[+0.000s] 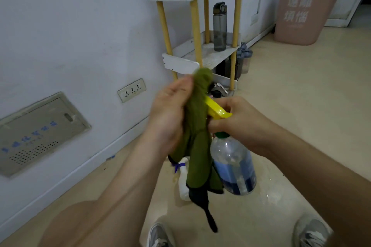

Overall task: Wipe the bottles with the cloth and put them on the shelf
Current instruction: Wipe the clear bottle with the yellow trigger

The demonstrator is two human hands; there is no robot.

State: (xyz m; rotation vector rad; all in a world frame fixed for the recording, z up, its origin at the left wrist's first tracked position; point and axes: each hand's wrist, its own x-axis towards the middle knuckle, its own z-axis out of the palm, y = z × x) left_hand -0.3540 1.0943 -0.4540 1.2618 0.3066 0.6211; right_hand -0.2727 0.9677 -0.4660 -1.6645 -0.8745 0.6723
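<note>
A: Grips?
B: Bottle (pixel 232 164) hangs below right grip (pixel 234 114), pinched by its yellow head; left grip (pixel 170 110) clutches cloth (pixel 197 146) against it.
A: Risk?
B: Bottle may slip. Thin hold, rubbing tugs.

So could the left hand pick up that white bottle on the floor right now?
Probably not: the left hand is busy holding the cloth against the clear bottle, and the white bottle lies lower, partly behind the hanging cloth.
</note>
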